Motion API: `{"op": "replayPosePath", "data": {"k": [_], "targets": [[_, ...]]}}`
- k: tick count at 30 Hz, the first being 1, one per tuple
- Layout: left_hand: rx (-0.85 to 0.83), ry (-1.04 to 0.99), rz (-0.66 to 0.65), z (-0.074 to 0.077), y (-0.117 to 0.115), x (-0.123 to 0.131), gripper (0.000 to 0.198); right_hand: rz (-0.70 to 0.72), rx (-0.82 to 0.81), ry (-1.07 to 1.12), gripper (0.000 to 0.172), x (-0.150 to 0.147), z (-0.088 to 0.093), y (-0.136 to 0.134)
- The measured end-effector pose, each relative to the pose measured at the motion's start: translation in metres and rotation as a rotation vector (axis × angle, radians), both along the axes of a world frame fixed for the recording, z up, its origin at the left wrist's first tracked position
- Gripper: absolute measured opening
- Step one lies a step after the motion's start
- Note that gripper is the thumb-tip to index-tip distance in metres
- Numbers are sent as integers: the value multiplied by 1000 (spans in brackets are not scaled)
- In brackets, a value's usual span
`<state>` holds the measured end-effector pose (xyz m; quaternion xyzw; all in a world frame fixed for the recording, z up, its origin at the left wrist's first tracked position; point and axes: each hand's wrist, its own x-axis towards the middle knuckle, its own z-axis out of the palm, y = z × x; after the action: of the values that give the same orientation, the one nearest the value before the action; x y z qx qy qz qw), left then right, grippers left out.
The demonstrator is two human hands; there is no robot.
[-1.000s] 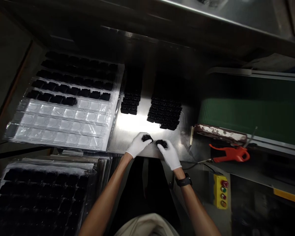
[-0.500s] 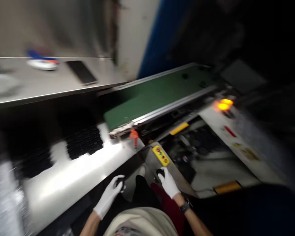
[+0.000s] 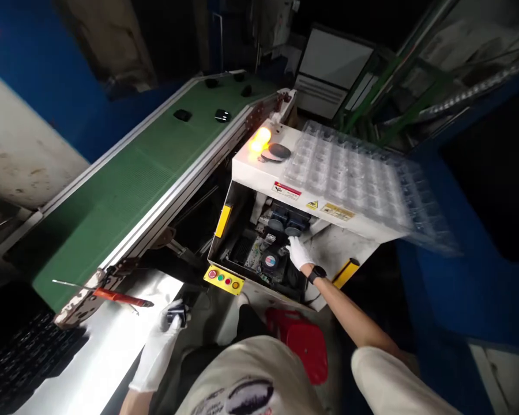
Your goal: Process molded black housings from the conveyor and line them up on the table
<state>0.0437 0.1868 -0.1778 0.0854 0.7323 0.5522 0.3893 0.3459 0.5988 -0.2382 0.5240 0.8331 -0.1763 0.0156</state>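
My left hand [image 3: 159, 340], in a white glove, is closed around a small black glossy part [image 3: 176, 315] above the bright metal table. My right hand [image 3: 300, 253], also gloved, reaches into the open front of a white machine [image 3: 259, 173]. Its fingers are drawn together beside the fixture [image 3: 270, 262] inside, just below two round dark pads [image 3: 285, 225]. What those fingers hold, if anything, is too small and dark to make out.
A green conveyor belt [image 3: 125, 202] carries several black parts at its far end. Clear plastic trays [image 3: 354, 178] lie on the machine, near a lit orange lamp [image 3: 262, 138]. An orange-handled tool [image 3: 121, 297] projects at the belt's near end. A yellow button panel [image 3: 224, 280] and red stool [image 3: 307, 346] are close by.
The view has swung right, from shelf and table to the machine. My right hand has moved forward into the machine's opening; my left hand still holds its black part.
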Motion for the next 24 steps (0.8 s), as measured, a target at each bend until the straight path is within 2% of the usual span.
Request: {"op": "replayPosePath", "data": {"k": [5,8,13,16,20,24], "targets": [[-40,-36,3,0,23,21,71,82,-66,21,37,15,1,23],[-61,-11,-14,3,27,28,70,106,-82,26,37,24,4,25],[-59,29,1,6,31,36,68,116,-103,-54,38,24,-2,22],[-27,-26,39,2,33,42,69,150,-135,-103,39,20,-3,27],[19,-45,62,-6,35,52,67,200,-185,-161,42,13,7,39],[28,-87,92,-20,40,61,69,186,-153,-211,38,-2,15,42]]}}
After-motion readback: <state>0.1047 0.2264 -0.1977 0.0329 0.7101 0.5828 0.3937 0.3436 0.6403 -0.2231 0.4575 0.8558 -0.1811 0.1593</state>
